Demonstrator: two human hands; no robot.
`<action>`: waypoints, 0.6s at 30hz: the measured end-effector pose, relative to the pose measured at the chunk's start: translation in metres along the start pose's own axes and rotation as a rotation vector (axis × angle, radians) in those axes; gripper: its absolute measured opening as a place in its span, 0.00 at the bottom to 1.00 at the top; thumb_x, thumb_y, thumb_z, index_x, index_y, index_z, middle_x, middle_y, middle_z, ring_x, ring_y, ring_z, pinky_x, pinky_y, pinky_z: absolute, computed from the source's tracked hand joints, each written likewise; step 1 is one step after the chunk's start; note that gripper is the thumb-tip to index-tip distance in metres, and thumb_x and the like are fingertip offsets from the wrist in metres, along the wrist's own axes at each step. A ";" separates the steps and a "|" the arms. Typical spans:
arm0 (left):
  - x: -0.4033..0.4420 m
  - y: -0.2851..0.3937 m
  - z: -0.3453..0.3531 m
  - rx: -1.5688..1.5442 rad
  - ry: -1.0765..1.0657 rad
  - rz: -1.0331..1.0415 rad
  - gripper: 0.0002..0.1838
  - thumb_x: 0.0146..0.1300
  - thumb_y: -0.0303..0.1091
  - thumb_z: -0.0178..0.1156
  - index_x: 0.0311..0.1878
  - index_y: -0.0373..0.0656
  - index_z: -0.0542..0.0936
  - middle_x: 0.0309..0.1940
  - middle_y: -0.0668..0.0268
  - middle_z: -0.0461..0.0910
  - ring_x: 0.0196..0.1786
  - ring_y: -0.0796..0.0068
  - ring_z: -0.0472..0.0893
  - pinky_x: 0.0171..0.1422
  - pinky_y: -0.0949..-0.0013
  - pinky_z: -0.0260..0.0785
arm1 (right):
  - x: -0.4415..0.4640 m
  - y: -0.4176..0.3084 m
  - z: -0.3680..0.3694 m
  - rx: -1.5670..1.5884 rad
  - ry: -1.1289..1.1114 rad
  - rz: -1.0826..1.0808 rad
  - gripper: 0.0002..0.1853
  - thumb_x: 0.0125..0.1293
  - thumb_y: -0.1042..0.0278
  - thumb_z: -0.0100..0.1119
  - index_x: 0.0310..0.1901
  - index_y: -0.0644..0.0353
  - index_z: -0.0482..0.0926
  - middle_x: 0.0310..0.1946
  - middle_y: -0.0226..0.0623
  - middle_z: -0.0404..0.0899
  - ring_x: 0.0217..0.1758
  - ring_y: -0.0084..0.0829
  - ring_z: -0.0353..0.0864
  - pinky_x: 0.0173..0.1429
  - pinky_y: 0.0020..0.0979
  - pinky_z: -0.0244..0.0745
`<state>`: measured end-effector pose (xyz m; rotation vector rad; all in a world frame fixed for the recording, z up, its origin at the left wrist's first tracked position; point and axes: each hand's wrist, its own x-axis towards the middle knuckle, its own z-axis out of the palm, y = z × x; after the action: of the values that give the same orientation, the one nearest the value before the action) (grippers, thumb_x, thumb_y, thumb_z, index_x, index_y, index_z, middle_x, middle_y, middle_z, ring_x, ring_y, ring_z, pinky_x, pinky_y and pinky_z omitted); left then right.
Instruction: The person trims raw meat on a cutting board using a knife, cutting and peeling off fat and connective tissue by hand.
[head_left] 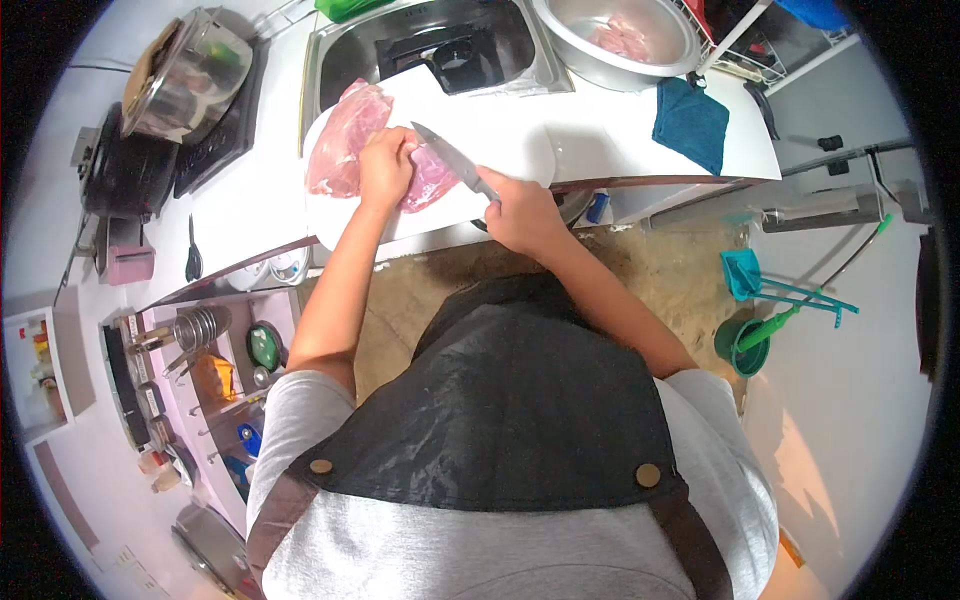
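A knife (450,158) is gripped in my right hand (525,214), its blade slanting up and left over the raw meat. My left hand (386,168) presses on the smaller piece of raw meat (432,180), with curled fingers near the blade. Left of that hand lies a larger piece of raw meat (340,150). Both pieces rest on a white cutting board (500,135) at the counter's front edge. Whether the blade is in the meat or just above it, I cannot tell.
Behind the board is a steel sink (318,75) with a dark tray in it. A metal basin (560,35) holding meat pieces stands at the back right, near a folded blue cloth (690,125). To the left are a clear-lidded pot (200,75) and black scissors (193,250).
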<state>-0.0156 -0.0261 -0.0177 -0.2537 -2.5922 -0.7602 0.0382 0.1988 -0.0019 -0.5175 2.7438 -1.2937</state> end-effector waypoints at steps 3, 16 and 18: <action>-0.005 0.002 0.001 -0.083 0.001 -0.142 0.02 0.56 0.26 0.60 0.32 0.39 0.78 0.27 0.56 0.77 0.34 0.55 0.77 0.41 0.60 0.68 | 0.001 -0.002 -0.003 -0.015 0.006 -0.030 0.25 0.53 0.73 0.51 0.56 0.60 0.75 0.30 0.55 0.79 0.32 0.51 0.80 0.42 0.44 0.74; -0.004 0.010 -0.002 -0.053 0.117 0.011 0.01 0.53 0.25 0.61 0.30 0.41 0.79 0.28 0.57 0.78 0.34 0.55 0.77 0.43 0.60 0.68 | 0.001 -0.029 0.006 0.028 -0.001 -0.067 0.27 0.52 0.73 0.51 0.58 0.65 0.72 0.29 0.57 0.78 0.32 0.53 0.80 0.43 0.46 0.73; -0.001 0.008 -0.004 -0.020 0.078 0.022 0.02 0.53 0.24 0.60 0.30 0.41 0.79 0.28 0.57 0.78 0.34 0.54 0.76 0.43 0.59 0.68 | 0.002 -0.029 0.006 0.018 0.003 -0.058 0.27 0.52 0.73 0.51 0.58 0.65 0.72 0.28 0.57 0.78 0.32 0.53 0.80 0.42 0.46 0.73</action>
<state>-0.0111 -0.0216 -0.0106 -0.2534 -2.5062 -0.7730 0.0458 0.1765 0.0165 -0.5981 2.7363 -1.3313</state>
